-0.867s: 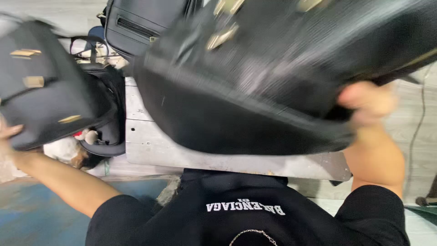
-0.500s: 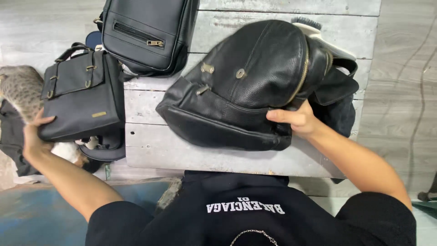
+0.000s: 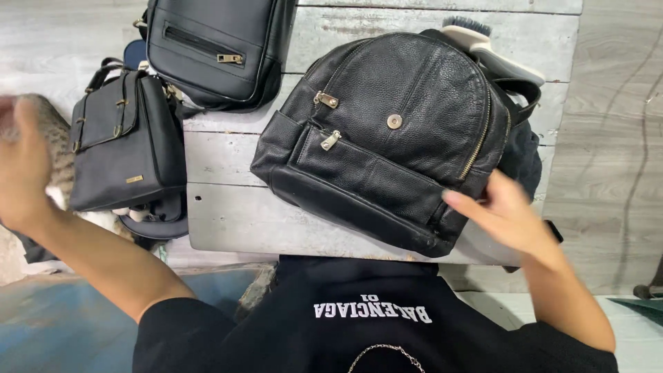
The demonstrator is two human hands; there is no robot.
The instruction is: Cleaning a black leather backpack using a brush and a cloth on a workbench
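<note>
A black pebbled-leather backpack [image 3: 387, 135] lies flat on the whitewashed plank desk [image 3: 228, 221], front side up, its top toward the far right and its base toward the near edge. Brass zipper pulls sit on its front pocket, and a round metal snap marks the middle of the upper panel. The right hand [image 3: 507, 217] hovers at the backpack's near right corner, fingers spread and loose, gripping nothing; whether the fingertips touch the leather cannot be told because of blur. The left hand [image 3: 21, 169] is raised well apart at the left edge of the view, blurred and open, empty, just beside a small black satchel [image 3: 121, 141] with brass buckles and flap straps. That satchel hangs partly off the desk's left end. Behind it, at the far left of the desk, stands a black bag with a front zipper [image 3: 214, 48]. A brush with a pale handle [image 3: 483, 45] pokes out from behind the backpack's top, beside a dark strap.
</note>
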